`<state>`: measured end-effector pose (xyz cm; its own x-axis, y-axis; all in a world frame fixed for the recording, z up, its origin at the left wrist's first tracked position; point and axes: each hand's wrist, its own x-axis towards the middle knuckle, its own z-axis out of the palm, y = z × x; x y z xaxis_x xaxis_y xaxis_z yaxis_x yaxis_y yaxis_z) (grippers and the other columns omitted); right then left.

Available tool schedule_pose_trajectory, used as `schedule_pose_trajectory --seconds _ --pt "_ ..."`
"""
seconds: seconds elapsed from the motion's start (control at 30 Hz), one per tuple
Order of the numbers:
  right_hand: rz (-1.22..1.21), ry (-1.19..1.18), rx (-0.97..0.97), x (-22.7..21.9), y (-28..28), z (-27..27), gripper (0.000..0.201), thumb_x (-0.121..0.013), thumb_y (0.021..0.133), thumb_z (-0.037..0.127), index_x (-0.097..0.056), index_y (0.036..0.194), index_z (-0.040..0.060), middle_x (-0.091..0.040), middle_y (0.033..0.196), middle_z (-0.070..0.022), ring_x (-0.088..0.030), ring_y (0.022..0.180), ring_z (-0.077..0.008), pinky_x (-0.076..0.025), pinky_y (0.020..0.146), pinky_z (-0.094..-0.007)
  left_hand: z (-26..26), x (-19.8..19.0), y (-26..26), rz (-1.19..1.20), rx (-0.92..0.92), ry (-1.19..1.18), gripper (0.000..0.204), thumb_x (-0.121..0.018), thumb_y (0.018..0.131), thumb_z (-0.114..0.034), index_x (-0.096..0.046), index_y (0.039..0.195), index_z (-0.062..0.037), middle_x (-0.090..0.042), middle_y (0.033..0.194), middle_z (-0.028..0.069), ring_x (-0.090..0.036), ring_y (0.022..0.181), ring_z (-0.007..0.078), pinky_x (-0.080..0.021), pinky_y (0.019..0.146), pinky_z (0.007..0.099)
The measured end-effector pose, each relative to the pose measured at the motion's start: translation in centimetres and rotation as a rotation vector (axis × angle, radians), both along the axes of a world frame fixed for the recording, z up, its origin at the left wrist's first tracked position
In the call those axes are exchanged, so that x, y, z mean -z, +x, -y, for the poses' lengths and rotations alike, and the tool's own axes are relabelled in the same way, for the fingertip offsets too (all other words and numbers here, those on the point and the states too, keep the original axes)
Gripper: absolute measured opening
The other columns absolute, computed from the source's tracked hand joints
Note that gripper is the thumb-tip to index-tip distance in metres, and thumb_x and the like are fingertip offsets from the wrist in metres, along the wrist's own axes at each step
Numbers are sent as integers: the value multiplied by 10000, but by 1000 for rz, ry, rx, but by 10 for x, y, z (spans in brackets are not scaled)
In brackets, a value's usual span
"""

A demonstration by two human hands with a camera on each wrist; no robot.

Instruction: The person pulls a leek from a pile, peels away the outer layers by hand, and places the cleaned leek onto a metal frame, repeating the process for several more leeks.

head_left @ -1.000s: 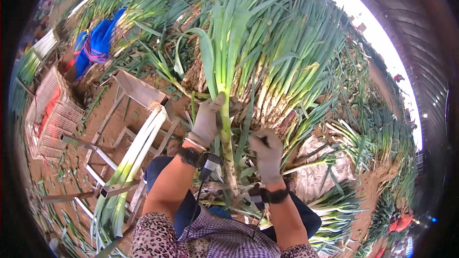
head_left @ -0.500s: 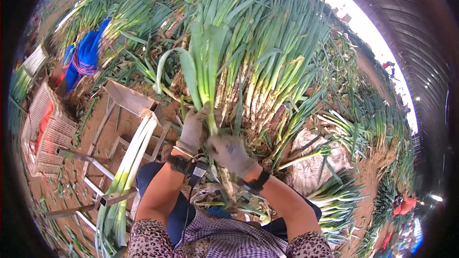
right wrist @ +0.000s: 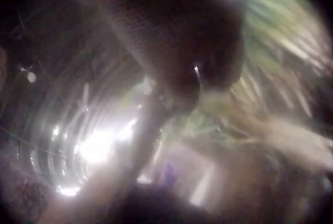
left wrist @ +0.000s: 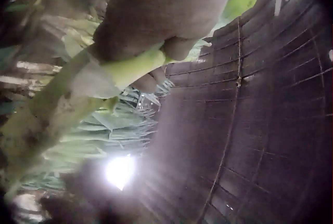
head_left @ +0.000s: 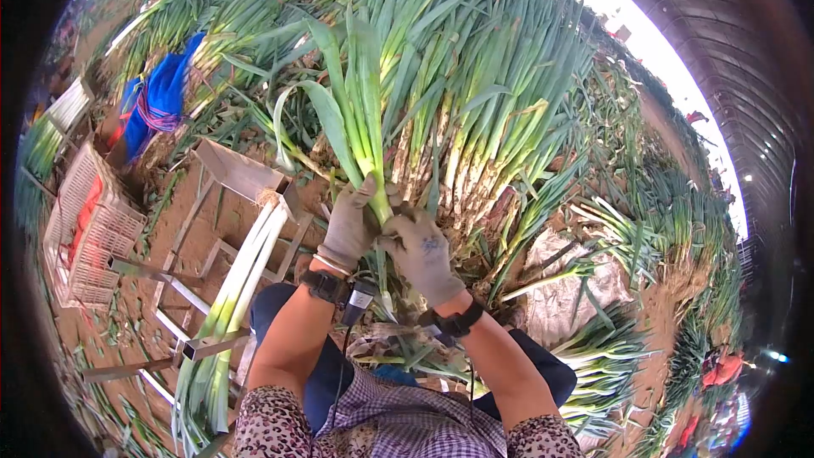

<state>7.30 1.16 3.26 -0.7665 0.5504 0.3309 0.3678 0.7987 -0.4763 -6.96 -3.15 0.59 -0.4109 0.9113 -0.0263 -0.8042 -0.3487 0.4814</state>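
Note:
In the head view a gloved left hand (head_left: 351, 225) grips a large green onion (head_left: 365, 136) below its leaves, which fan upward. Just right of it, the gloved right hand (head_left: 423, 256) pinches the same stalk a little lower. The left wrist view shows the left hand (left wrist: 161, 16) curled over the pale green stalk (left wrist: 135, 68), with a loose layer on the stalk below the fingers. The right wrist view is blurred; the right hand (right wrist: 182, 42) is dark there, its fingers bent at the stalk.
Left of the legs, a metal frame (head_left: 242, 171) bears a bundle of trimmed green onions (head_left: 246, 267). A white basket (head_left: 93, 229) stands farther left, near blue cloth (head_left: 168, 89). Untrimmed green onions (head_left: 492, 119) lie beyond the hands; a pale sack (head_left: 564, 288) is at the right.
The right hand has moved left from beside the stalk, down over it, then up against the left hand. The held onion's leaves have shifted left and its lower end is less visible.

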Motion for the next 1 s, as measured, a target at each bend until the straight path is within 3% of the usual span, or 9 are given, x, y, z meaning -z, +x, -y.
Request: schedule_pose_trajectory --seconds 0.13,0.17,0.3,0.4,0.43,0.57,0.63,0.8,1.0 --pt "-134 -215 32 8 9 3 255 -731 760 237 -652 965 108 -643 922 -98 -629 895 -249 -509 764 -356 2 0 -7 10 -75 -46 322 -591 920 -271 -532 1126 -30 -596 847 73 -595 762 200 -508 673 341" --pt "-162 5 187 18 20 -3 222 -733 773 235 -659 929 97 -657 924 -92 -635 845 -207 -511 754 -323 0 3 -12 6 -104 -66 309 -593 919 -272 -538 1109 -36 -597 848 73 -597 770 202 -510 682 346" --pt "-481 -566 477 2 89 -24 182 -711 799 86 -640 961 44 -666 915 -66 -637 780 -154 -528 714 -277 4 10 -18 42 -145 -39 287 -560 933 -272 -523 1099 -41 -598 906 68 -597 830 219 -500 817 451" --pt "-460 -337 612 19 129 -58 174 -705 789 53 -648 953 56 -668 925 -63 -633 769 -136 -541 678 -261 7 -4 -8 -58 -175 -169 376 -506 952 -309 -494 1205 -31 -602 1008 86 -588 892 228 -478 886 393" --pt "-504 -553 552 12 116 -53 189 -670 788 -1 -662 963 68 -668 937 -66 -631 796 -149 -554 689 -275 6 2 -9 -58 -162 -158 407 -515 942 -322 -479 1221 -29 -613 1053 113 -589 931 236 -475 894 393" --pt "179 -182 127 -33 49 -19 384 -605 856 397 -631 1113 113 -667 959 -120 -655 844 -275 -517 788 -385 2 -9 7 -152 -56 -62 470 -486 938 -367 -463 1224 5 -624 1090 169 -624 910 243 -523 810 378" --pt "228 -153 103 -9 26 -23 411 -624 827 445 -637 1070 113 -668 888 -133 -660 792 -293 -525 697 -375 -4 -1 11 -92 51 -97 309 -581 897 -351 -544 1034 -76 -583 843 69 -594 759 228 -514 678 402" --pt "267 -72 92 29 16 -42 326 -587 844 344 -636 1037 86 -650 766 -130 -644 718 -303 -507 646 -403 -12 18 7 -210 38 -102 353 -624 867 -375 -538 1017 -68 -565 801 64 -590 690 217 -503 540 347" --pt "456 40 68 14 32 -31 284 -552 839 256 -576 1046 63 -624 718 -139 -638 728 -329 -474 601 -410 -29 14 32 -169 31 -106 338 -577 913 -331 -536 1069 -34 -580 900 91 -569 789 231 -486 680 374"
